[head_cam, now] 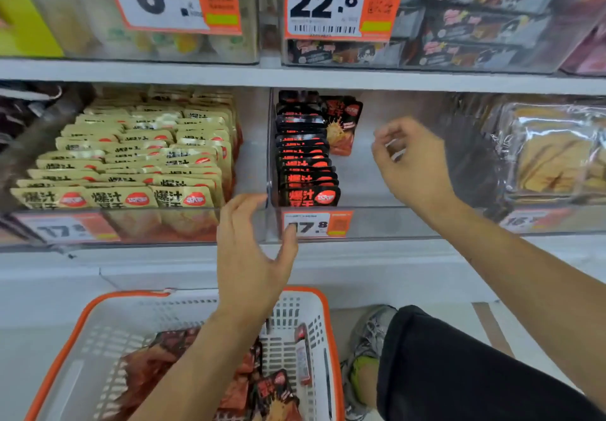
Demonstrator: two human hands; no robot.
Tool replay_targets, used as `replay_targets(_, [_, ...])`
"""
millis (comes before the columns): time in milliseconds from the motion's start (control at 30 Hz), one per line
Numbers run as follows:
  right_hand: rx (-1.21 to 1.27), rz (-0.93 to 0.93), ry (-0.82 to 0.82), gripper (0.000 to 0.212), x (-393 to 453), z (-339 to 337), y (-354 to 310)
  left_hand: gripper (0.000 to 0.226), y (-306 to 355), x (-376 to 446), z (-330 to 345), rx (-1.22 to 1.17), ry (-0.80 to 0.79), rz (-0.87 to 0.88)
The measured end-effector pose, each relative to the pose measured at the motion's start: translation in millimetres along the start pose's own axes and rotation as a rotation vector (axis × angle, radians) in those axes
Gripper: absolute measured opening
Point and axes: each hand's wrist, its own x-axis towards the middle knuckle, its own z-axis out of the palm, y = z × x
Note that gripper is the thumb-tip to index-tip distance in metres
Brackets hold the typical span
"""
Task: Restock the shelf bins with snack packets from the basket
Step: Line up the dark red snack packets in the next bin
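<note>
Snack packets [262, 388]: in basket [78, 338], directly below left fingers; long axes mixed.
Left hand [252, 256]: fingers spread, holding nothing, nearer the packets.
Black packet row [306, 171]: between both hands.
Right hand [410, 164]: fingers loosely curled, empty, over bin gap [364, 174].

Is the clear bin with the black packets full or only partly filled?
Partly filled: the black packets form one row along the left wall of the clear bin; its right side is bare.

Shelf [328, 250] bearing clear bins [367, 223]
</note>
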Motion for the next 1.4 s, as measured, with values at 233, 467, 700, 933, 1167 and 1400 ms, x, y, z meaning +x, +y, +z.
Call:
replay_targets(233, [-0.022,-0.061,-1.002,0.019,-190.9,73.9,-20.7,0.029,-115.7,-169.0,-20.4,0.291,-0.631,-0.479])
replay_targets(467, [-0.231,0.337,-1.386,0.018,-304.6,206.4,37.9,0.045,-182.7,-273.9,-52.8,0.513,-1.115,-0.818])
replay_targets(700, [-0.34,0.517,-1.328,0.078,-380.0,233.8,93.9,0.055,-204.2,-289.1,-47.9,0.559,-1.298,-0.835])
replay_targets(933, [-0.422,0.402,-1.337,0.061,-383.4,239.1,88.1,0.044,-206.4,-290.9,-39.8,0.463,-1.307,-0.973])
replay_targets(1167, [-0.234,0.326,-1.327,0.032,-335.2,206.9,56.5,0.04,-184.1,-273.2,-38.8,0.24,-0.956,-1.001])
replay_targets(1400, [-0.012,0.28,-1.175,0.023,-233.8,146.8,2.9,0.018,-130.9,-194.5,-39.8,-0.137,-0.701,-0.856])
